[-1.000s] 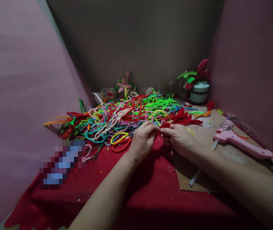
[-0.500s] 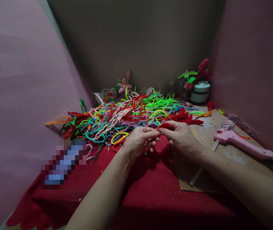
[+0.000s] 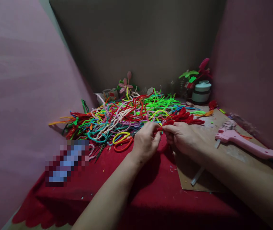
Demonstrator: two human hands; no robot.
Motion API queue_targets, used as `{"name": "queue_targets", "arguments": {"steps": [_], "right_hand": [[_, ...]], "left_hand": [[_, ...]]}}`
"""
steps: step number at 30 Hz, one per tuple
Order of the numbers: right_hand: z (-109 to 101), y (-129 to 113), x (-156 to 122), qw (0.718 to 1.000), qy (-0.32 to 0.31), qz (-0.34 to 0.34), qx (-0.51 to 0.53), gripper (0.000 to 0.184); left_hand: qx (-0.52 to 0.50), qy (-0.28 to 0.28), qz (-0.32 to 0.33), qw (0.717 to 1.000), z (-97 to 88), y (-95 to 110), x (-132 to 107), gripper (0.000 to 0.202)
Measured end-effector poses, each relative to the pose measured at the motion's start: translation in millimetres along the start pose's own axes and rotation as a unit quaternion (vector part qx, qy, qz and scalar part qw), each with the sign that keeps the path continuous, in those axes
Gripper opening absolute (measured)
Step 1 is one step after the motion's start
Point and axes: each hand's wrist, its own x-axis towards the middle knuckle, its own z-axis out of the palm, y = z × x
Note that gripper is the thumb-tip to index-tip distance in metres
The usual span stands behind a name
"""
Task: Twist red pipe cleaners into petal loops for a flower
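Observation:
My left hand [image 3: 145, 142] and my right hand [image 3: 181, 137] meet above a red cloth [image 3: 136, 191], both pinched on a red pipe cleaner piece [image 3: 163, 126] held between their fingertips. Right behind the hands lies a big heap of pipe cleaners [image 3: 127, 115] in many colours, with a cluster of red shaped pieces [image 3: 185, 117] at its right side. A yellow loop and an orange loop [image 3: 121, 141] lie just left of my left hand.
A cardboard sheet [image 3: 213, 153] lies at the right with a pink glue gun [image 3: 244, 144] and a glue stick [image 3: 197, 176] on it. A white jar [image 3: 200, 92] and pipe-cleaner flowers [image 3: 194, 75] stand at the back right. Pink walls close in both sides.
My left hand has turned and curled its fingers back up to the red piece. Both hands have drawn together again and shifted slightly right.

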Motion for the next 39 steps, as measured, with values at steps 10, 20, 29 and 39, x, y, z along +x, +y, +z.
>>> {"name": "queue_targets", "arguments": {"steps": [10, 20, 29, 39], "right_hand": [[-5.0, -6.8, -3.2, 0.977, -0.109, -0.131, -0.127, 0.016], [-1.5, -1.3, -4.1, 0.979, -0.035, -0.125, -0.157, 0.016], [-7.3, 3.2, 1.7, 0.992, -0.058, -0.067, -0.088, 0.017], [-6.9, 3.6, 2.3, 0.916, 0.03, -0.239, -0.321, 0.009]], "left_hand": [[-0.598, -0.248, -0.341, 0.682, -20.7, -19.8, 8.2, 0.027], [-0.446, -0.253, -0.284, 0.81, -19.8, -5.6, 6.0, 0.02], [-0.286, -0.154, -0.276, 0.905, -6.7, 10.8, 3.2, 0.022], [-0.162, -0.077, -0.257, 0.95, 1.6, 21.3, -4.6, 0.022]]}}
